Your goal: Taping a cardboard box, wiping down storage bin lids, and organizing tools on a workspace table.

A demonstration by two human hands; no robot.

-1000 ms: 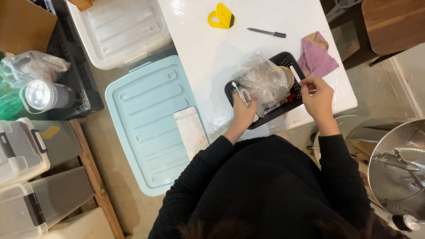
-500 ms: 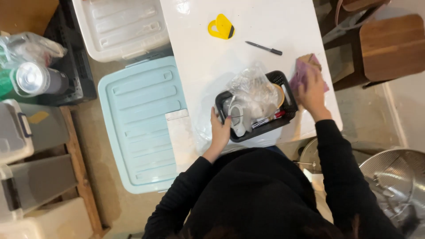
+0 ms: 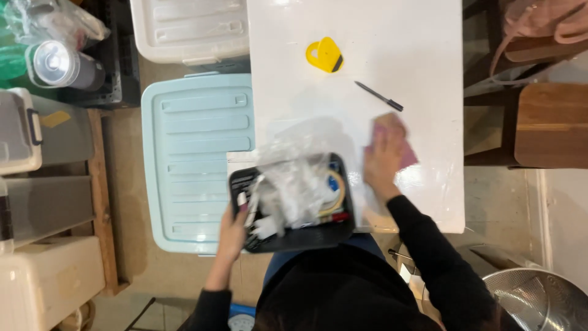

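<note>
The left hand (image 3: 231, 236) grips the left edge of the black tray (image 3: 294, 236), fingers closed on its rim. The tray now sits in the lower middle of the frame, half off the near edge of the white table (image 3: 367, 61); a second ago it lay fully on the table, more to the right. It carries crumpled clear plastic (image 3: 293, 184) and some small items, hard to tell apart. The right hand (image 3: 383, 162) has left the tray and now lies flat on the pink cloth (image 3: 404, 153), at the right of the tray, fingers spread and pressing, not clamped around anything. So the tray is pulled aside and the place where it stood is open to the cloth. Higher on the table lie a pen (image 3: 380, 97) and a yellow scraper (image 3: 324, 55), both untouched. A pale blue lid (image 3: 196, 141) lies at the left.
</note>
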